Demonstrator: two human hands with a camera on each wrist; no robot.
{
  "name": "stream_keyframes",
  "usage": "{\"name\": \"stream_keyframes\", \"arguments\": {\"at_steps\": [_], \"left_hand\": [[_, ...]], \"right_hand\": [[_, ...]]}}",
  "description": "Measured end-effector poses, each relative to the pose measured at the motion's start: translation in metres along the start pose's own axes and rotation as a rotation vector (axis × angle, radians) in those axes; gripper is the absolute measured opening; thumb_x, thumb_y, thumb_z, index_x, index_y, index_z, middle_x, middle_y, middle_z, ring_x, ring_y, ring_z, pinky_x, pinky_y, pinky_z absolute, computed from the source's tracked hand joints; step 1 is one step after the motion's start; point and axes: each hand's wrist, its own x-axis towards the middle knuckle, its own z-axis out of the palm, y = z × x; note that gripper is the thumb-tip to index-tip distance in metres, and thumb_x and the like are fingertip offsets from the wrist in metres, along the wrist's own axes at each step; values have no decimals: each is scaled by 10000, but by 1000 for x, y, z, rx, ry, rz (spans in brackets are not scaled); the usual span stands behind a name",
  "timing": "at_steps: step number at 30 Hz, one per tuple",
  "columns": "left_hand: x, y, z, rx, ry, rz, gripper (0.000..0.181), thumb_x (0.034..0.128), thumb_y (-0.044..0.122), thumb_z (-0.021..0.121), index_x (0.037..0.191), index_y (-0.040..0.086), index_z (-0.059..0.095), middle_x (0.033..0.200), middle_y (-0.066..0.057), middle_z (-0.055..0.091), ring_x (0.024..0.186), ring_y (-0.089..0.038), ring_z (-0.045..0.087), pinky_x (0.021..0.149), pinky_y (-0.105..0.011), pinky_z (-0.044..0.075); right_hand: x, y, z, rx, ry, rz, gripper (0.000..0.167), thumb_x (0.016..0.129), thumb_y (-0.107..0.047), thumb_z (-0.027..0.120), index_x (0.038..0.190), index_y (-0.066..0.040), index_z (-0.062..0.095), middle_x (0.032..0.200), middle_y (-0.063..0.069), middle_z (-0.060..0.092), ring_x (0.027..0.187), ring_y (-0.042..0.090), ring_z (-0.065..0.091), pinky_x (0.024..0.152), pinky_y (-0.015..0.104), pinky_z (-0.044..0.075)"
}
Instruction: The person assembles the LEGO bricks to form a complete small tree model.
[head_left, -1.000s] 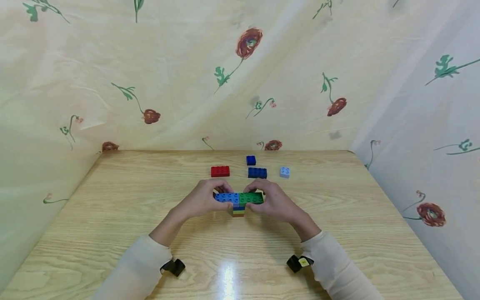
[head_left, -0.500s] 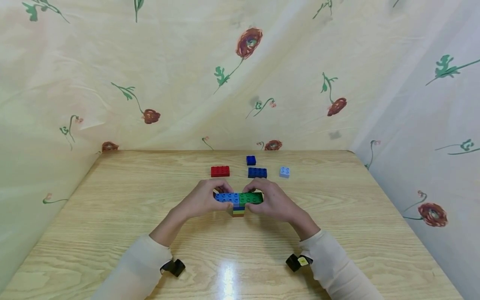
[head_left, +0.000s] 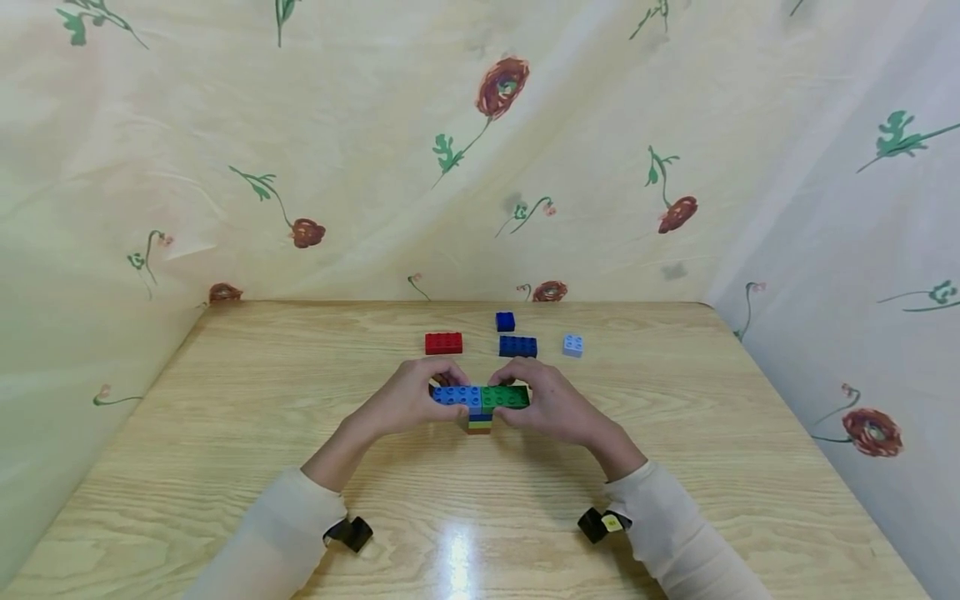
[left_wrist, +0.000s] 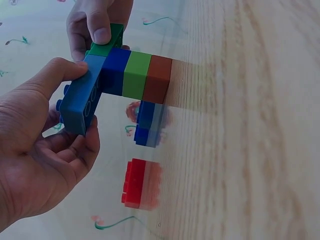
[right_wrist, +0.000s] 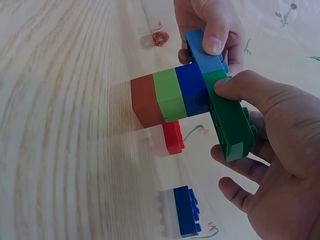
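A green brick [right_wrist: 227,120] is pinched by the right fingers [right_wrist: 245,168], a light blue brick [right_wrist: 202,52] by the left fingers [right_wrist: 215,36], atop a blue-lime-brown stack [right_wrist: 169,96]. Farther off, a red brick [right_wrist: 172,138] and a dark blue brick [right_wrist: 186,212] are seen.

From 6 o'clock the way to the brick stack [head_left: 480,423] lies open over bare table [head_left: 461,479], between the left sleeve [head_left: 281,525] and right sleeve [head_left: 675,529]. The left hand [head_left: 422,397] at 9 and right hand [head_left: 553,404] at 3 block the flanks, gripping the overhanging blue brick [head_left: 459,395] and green brick [head_left: 507,397]; low gaps show beneath both overhangs. Obstacles beyond: red brick [head_left: 444,343] toward 11, long navy brick [head_left: 518,346] toward 1, small navy brick [head_left: 505,322] behind it, pale brick [head_left: 573,346] at 2. Between red and navy, a passage runs at 12 toward the floral cloth [head_left: 367,150]
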Motion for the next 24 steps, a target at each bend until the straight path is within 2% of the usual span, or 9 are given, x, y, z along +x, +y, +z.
{"name": "stream_keyframes", "arguments": {"at_steps": [17,20,24], "left_hand": [[0,0,0,0,-3,0,268,873,201,823,1109,173,700,1059,-31,682,946,-187,623,780,-259,579],[0,0,0,-1,-4,5,264,875,198,821,1107,165,701,1058,-34,683,944,-185,621,778,-261,580],[0,0,0,-4,-5,6,262,874,202,823,1103,165,702,1057,-33,682,942,-187,619,776,-263,580]], "right_hand": [[-1,0,-4,9,-22,-6,338,866,-154,825,1183,-168,707,1178,2,707,1046,161,610,885,294,554],[-2,0,-6,12,-32,-5,342,875,-168,820,1198,-178,710,1199,-4,707,1072,161,612,909,334,560],[-4,2,-14,36,-42,1,326,891,-192,805,1203,-194,711,1212,-15,704,1121,196,619,952,464,539]]}}
